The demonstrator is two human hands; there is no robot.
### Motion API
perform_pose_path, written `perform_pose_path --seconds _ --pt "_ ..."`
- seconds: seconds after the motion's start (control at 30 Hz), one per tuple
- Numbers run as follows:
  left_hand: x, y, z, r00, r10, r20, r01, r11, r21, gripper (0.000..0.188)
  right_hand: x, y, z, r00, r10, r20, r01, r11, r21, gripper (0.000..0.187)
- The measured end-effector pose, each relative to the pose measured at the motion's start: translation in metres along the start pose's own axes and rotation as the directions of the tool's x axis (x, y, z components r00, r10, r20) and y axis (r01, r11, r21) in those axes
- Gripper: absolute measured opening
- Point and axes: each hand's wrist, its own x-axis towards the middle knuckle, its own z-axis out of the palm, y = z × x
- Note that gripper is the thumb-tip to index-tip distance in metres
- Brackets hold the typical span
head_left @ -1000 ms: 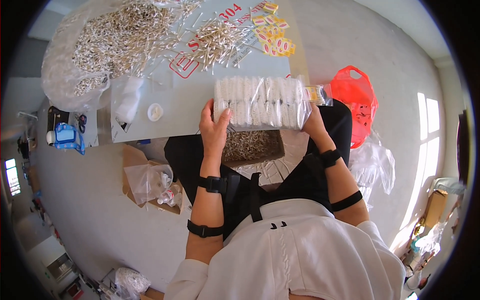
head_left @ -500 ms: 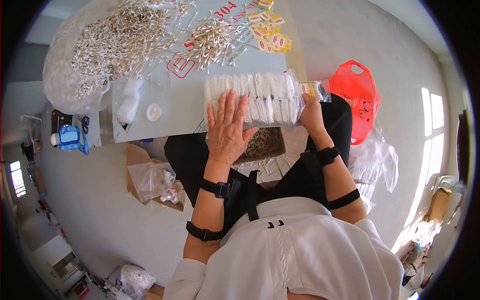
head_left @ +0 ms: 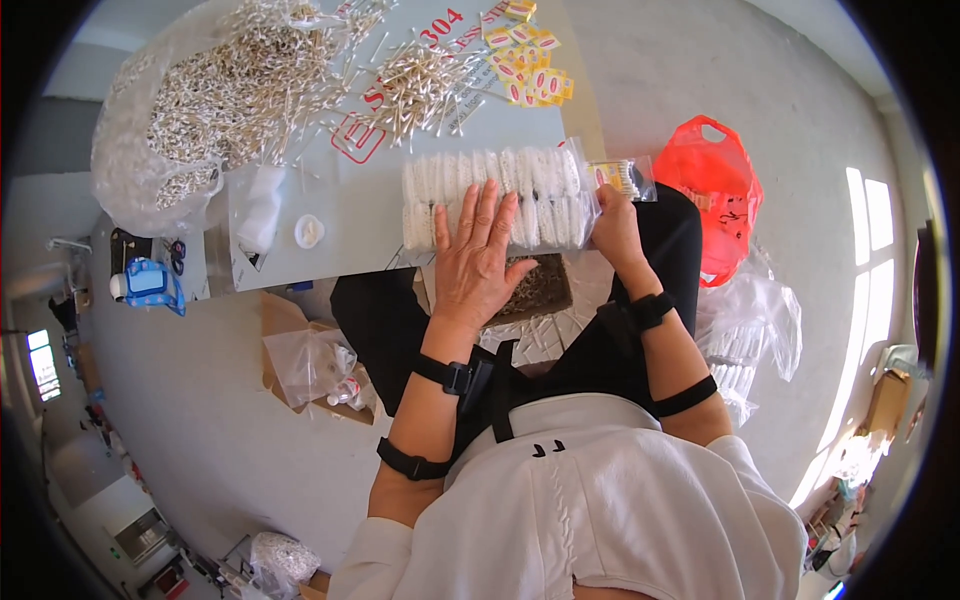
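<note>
A clear plastic bag [head_left: 545,215] filled with two rows of white cotton swab packs lies along the table's near edge. On top of it my left hand [head_left: 478,265] rests flat, fingers stretched and slightly spread. My right hand [head_left: 618,232] is closed on the bag's right end, thumb side up. Just beyond those fingers a small clear packet of swabs with a yellow label [head_left: 625,178] sticks out past the table edge; whether the fingers also hold it I cannot tell. Farther back lie a loose heap of cotton swabs [head_left: 425,85] and several yellow labels [head_left: 530,65].
A big plastic bag of swabs [head_left: 235,110] fills the table's far left. Near it are a small white dish [head_left: 309,231] and a blue-and-white item [head_left: 145,283]. An open carton [head_left: 540,290] sits below the table edge; a red plastic bag [head_left: 712,200] is at the right.
My left hand has slid slightly right across the filled bag. My right hand stays closed at the bag's end, and the small packet beside it shows a little more.
</note>
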Motion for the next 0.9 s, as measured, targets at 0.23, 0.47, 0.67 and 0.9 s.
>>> perform_pose_path --seconds 0.23,0.47,0.67,0.9 --pt "0.002 -0.009 -0.008 1.0 0.009 -0.002 -0.009 1.0 -0.027 0.076 0.002 0.009 -0.004 0.972 0.169 0.166 -0.22 0.902 0.371 0.005" --pt "-0.003 -0.08 0.016 0.864 -0.382 -0.327 0.248 0.89 -0.383 0.054 -0.008 -0.032 -0.019 0.885 0.336 0.321 -0.464 0.671 0.578 0.026" --pt "0.006 -0.091 0.018 0.774 -0.63 0.063 0.352 0.345 -0.87 0.047 -0.003 -0.017 -0.009 0.86 0.341 0.381 -0.507 0.664 0.55 0.023" --pt "0.009 -0.094 0.013 0.796 -0.584 0.159 0.361 0.247 -0.899 0.048 0.001 -0.01 0.005 0.88 0.324 0.347 -0.474 0.62 0.625 0.014"
